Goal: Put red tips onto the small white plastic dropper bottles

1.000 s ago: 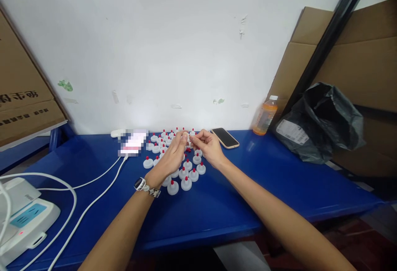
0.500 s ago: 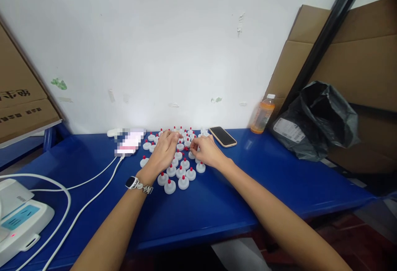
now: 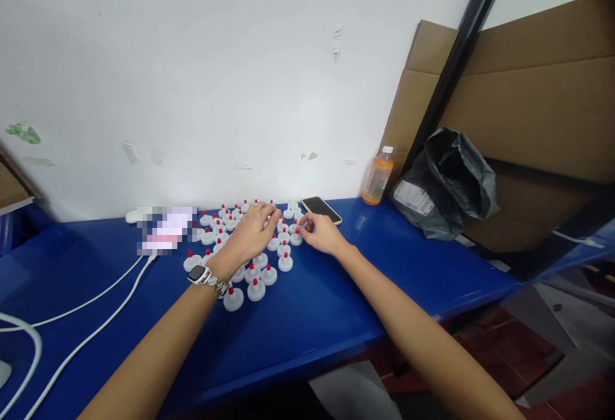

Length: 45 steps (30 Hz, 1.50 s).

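Many white round nozzle caps with small red tips stand upright in a loose cluster on the blue table [image 3: 346, 292]; one is the nozzle cap [image 3: 256, 289] at the front. Over the middle of the cluster, my left hand [image 3: 254, 231] is curled with its fingers together, and its underside is hidden. My right hand [image 3: 323, 233] is at the cluster's right edge. Its thumb and forefinger close on the red tip of a nozzle cap [image 3: 296, 238]. A few caps at the back, such as the white cap [image 3: 289, 206], show no red tip.
A dark-screened phone [image 3: 321, 209] lies behind my right hand. Further right stand an orange drink bottle [image 3: 378, 177] and a grey plastic bag [image 3: 432, 189] by cardboard. On the left, a white cable [image 3: 103, 327] runs to a blurred-out device [image 3: 166, 231].
My view has turned to the right, so the scene sits further left. My right hand has shifted to the right edge of the caps; my left hand stays curled above them.
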{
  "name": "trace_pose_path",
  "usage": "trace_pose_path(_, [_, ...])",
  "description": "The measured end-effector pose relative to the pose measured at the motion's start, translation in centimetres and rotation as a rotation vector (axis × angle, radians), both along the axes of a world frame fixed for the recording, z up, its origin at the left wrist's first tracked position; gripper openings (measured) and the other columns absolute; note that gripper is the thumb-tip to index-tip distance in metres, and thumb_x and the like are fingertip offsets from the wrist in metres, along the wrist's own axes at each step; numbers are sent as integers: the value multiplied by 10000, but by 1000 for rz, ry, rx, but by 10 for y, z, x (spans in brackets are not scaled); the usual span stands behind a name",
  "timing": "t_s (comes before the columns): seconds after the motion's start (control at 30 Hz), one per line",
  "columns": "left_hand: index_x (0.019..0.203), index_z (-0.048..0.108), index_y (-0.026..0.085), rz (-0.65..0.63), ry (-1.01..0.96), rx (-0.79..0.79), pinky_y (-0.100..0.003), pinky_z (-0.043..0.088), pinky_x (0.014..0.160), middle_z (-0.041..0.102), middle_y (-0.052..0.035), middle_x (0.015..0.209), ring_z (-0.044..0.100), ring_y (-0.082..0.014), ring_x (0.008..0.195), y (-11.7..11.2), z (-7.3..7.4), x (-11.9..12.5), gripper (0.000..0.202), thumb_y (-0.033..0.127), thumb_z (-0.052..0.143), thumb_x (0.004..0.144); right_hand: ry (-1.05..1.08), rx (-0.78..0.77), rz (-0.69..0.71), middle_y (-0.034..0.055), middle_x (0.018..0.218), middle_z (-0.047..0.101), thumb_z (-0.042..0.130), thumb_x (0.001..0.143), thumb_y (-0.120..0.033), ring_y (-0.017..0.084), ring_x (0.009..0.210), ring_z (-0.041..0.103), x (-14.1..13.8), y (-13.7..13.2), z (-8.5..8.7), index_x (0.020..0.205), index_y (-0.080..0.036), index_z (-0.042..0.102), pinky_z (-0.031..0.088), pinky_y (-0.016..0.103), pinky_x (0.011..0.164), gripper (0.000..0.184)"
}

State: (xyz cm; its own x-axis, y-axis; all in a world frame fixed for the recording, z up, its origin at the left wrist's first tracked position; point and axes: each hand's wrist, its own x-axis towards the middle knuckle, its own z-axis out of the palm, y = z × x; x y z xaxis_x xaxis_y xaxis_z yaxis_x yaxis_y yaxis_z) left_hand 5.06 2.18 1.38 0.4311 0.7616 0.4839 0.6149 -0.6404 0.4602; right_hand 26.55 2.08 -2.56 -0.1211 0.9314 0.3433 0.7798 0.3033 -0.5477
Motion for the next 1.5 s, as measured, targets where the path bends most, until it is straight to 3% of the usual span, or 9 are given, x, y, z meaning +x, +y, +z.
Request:
trace_pose_path(0.23, [933,629,200,-7,-6,11,-425,422,929,581,-74,970,534,-246,992,6,-5,7,375,419,334,1010,-17,21,-112,33,825,705,638,827,-292,186,750,631,-2,13,2,1109,-211,648,406,280,651,294])
trace_pose_path(0.43, [959,620,200,-7,-18,15,-434,426,970,603,-74,1038,549,-248,1037,2,-12,-4,349,459,387,993,212,98,-69,26,732,680,601,832,-232,157,683,603,-6,18,2,833,-185,681,427,275,666,93])
trace_pose_path(0.6, [1223,555,226,-14,-153,-87,-380,490,849,587,-85,1209,582,-226,1013,-14,-5,-21,377,485,455,967,790,35,219,11,701,682,694,789,-432,142,641,608,-38,-1,22,835,-187,650,463,265,633,254])
trace_pose_path(0.73, [1271,488,221,-68,-314,-225,-329,497,784,638,-73,1103,608,-210,994,-20,-5,-36,400,483,463,970,929,-101,412,6,694,705,746,733,-510,137,622,623,-74,-7,31,808,-196,606,490,271,636,351])
trace_pose_path(0.87, [1268,491,241,-16,-375,-199,-286,460,676,612,-30,931,581,-165,801,-20,-7,-54,380,485,428,984,711,-30,401,8,709,695,610,864,-468,151,653,632,-89,-2,31,801,-196,592,485,289,652,280])
trace_pose_path(1.0, [1298,531,247,80,-282,-150,-288,428,648,591,-19,871,538,-157,727,-20,-1,-66,392,456,385,1000,59,174,292,38,818,702,583,870,-273,204,827,603,-84,-1,28,819,-196,674,406,355,794,130])
trace_pose_path(1.13, [1223,577,207,133,-220,-120,-302,442,689,606,-34,887,562,-172,774,-20,1,-67,369,436,403,992,-405,145,308,84,874,700,694,794,-310,281,937,544,-84,2,25,870,-206,732,315,423,851,133])
trace_pose_path(1.3, [1181,572,207,111,-188,-122,-301,447,662,578,-19,815,560,-175,740,-19,-3,-65,364,464,405,985,-517,97,348,97,839,709,675,821,-269,293,946,541,-95,12,26,828,-200,733,273,416,845,91])
trace_pose_path(1.5, [1195,562,205,114,-167,-134,-304,434,661,579,-23,831,559,-176,750,-19,-3,-64,381,477,391,989,-445,38,316,64,814,720,639,813,-163,255,918,571,-90,11,27,790,-195,716,269,383,848,86])
